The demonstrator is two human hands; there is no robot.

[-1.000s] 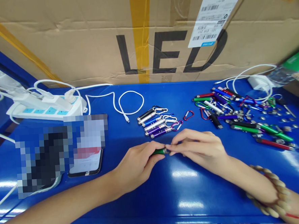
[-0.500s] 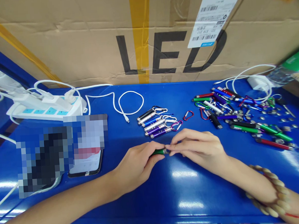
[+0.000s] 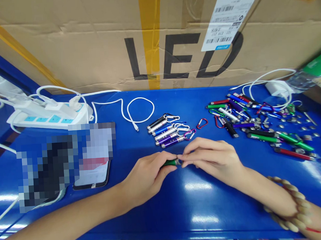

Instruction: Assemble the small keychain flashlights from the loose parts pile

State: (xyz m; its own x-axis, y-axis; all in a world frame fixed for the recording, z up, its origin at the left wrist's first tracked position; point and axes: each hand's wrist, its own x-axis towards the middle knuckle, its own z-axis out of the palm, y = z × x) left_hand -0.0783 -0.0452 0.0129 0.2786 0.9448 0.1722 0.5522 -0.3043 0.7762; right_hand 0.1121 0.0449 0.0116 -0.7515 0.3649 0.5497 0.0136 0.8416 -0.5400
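My left hand (image 3: 150, 173) is closed around a small green keychain flashlight (image 3: 169, 163), most of which the fingers cover. At its right end, the thumb and fingers of my right hand (image 3: 211, 158) pinch a small silvery end piece (image 3: 179, 162), too small to make out fully. Just beyond my hands, several finished-looking flashlights with carabiner clips (image 3: 168, 130) lie side by side in a row. A loose red carabiner (image 3: 202, 123) rests to the right of that row.
On the right lies a pile of coloured flashlights (image 3: 242, 126), with small silvery button cells (image 3: 304, 128) scattered beside it. A phone (image 3: 94, 174), a blurred dark object (image 3: 51, 173) and a power strip (image 3: 54, 119) with white cables occupy the left. A large cardboard box (image 3: 91, 55) stands behind.
The silvery end piece has turned slightly and shows a rounder outline between my fingers. Both hands otherwise stay in the same place.
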